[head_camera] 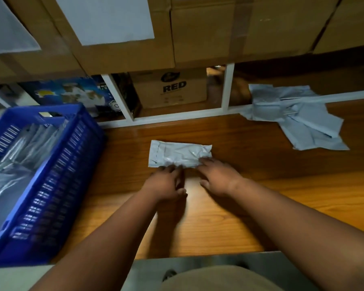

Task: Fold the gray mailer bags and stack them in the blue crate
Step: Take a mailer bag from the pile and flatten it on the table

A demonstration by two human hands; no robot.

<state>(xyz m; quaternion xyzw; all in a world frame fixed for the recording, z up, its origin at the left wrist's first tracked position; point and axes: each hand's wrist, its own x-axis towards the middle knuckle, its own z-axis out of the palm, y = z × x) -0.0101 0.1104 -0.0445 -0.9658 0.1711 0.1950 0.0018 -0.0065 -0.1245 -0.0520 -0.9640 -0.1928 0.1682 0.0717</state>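
A folded gray mailer bag [179,154] lies flat on the wooden table in the middle. My left hand [166,182] and my right hand [218,177] both lie at its near edge, fingers stretched forward onto the bag, pressing it down. The blue crate [57,164] stands at the left with several folded gray bags [13,156] inside. A loose pile of unfolded gray mailer bags [296,114] lies at the back right of the table.
The wooden table [261,185] runs to a white shelf frame [172,117] at the back, holding a cardboard box marked RED [172,87]. Large cardboard boxes [198,28] sit above. The table's near edge is at the bottom.
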